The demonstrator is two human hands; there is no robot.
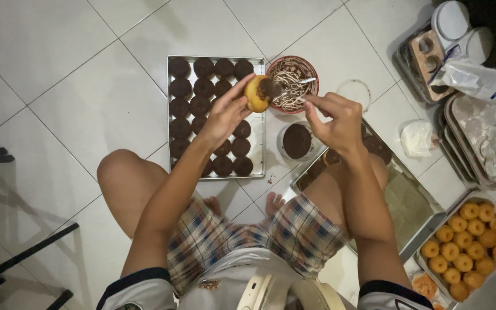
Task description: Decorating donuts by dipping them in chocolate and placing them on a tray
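Observation:
My left hand [225,115] holds a small golden doughnut [255,95] above the right edge of a metal tray [259,115] filled with several chocolate-coated doughnuts [202,86]. A dab of dark chocolate sits on the doughnut's right side. My right hand [334,117] pinches a metal spoon [297,86] whose tip touches that chocolate. Just behind the spoon stands a red bowl [311,72] smeared with chocolate and white streaks. A small round tub of dark chocolate [297,140] sits under my right hand.
I sit cross-legged on white floor tiles. A metal tray [477,198] of plain golden doughnuts lies at the lower right, another long tray [414,195] runs under my right knee, and stacked trays, white lids and bags crowd the upper right. Black furniture legs [7,258] stand at left.

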